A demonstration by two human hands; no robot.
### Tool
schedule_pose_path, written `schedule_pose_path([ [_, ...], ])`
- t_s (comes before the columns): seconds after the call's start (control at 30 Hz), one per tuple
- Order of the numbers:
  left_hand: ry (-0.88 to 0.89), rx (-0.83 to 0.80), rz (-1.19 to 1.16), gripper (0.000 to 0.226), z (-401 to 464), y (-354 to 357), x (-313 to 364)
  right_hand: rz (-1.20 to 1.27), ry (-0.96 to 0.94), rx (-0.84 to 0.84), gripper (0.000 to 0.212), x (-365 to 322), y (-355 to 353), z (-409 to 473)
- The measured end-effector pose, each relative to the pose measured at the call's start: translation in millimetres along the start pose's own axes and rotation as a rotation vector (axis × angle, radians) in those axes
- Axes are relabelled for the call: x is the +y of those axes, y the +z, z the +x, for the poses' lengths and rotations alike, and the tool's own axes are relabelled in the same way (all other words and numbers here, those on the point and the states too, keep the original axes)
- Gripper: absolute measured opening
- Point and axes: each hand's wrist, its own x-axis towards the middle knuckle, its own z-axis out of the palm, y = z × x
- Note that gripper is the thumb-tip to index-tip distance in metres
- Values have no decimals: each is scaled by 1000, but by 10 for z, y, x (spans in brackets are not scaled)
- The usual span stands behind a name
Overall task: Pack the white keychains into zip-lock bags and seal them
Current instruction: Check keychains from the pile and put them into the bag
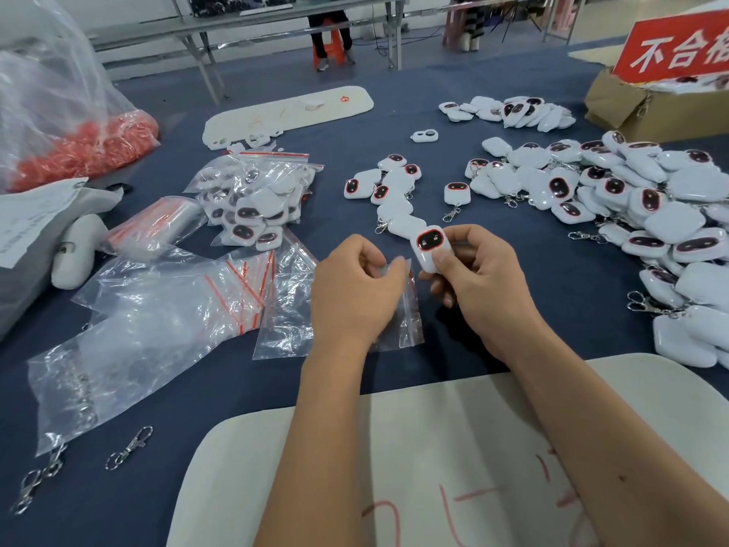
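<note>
My right hand [479, 280] pinches a white keychain [428, 246] with a dark, red-rimmed face, held upright just above the table. My left hand [353, 296] grips the top edge of a small clear zip-lock bag [402, 321] that hangs down between my two hands. The keychain is beside the bag's mouth, outside it. A large pile of loose white keychains [647, 215] spreads over the right side. A smaller cluster of keychains [388, 187] lies just beyond my hands. Filled zip-lock bags [256, 199] are stacked at centre left.
Empty zip-lock bags [177, 305] with red strips lie at the left. Loose metal clasps [128, 448] sit at the near left. A white pad [394, 448] lies under my forearms. A cardboard box [631, 108] with a red sign stands at the far right. A bag of orange rings [79, 148] is far left.
</note>
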Motion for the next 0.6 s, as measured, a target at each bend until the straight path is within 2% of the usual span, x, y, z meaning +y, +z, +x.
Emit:
schedule_pose_path([
  [0.1, -27, -160, 248, 48, -24, 22, 31, -14, 4, 47, 8, 19, -6, 12],
  [0.17, -14, -189, 329, 47, -36, 32, 51, 28, 18, 59, 10, 12, -12, 13],
  [0.3, -21, -105, 136, 15, -9, -11, 16, 139, 27, 11, 16, -41, -26, -24],
  [0.47, -58, -94, -68, 18, 19, -4, -26, 71, -38, -167, 5, -83, 22, -91],
  [0.6, -107, -81, -165, 15, 15, 17, -40, -84, -10, -61, 8, -72, 50, -81],
])
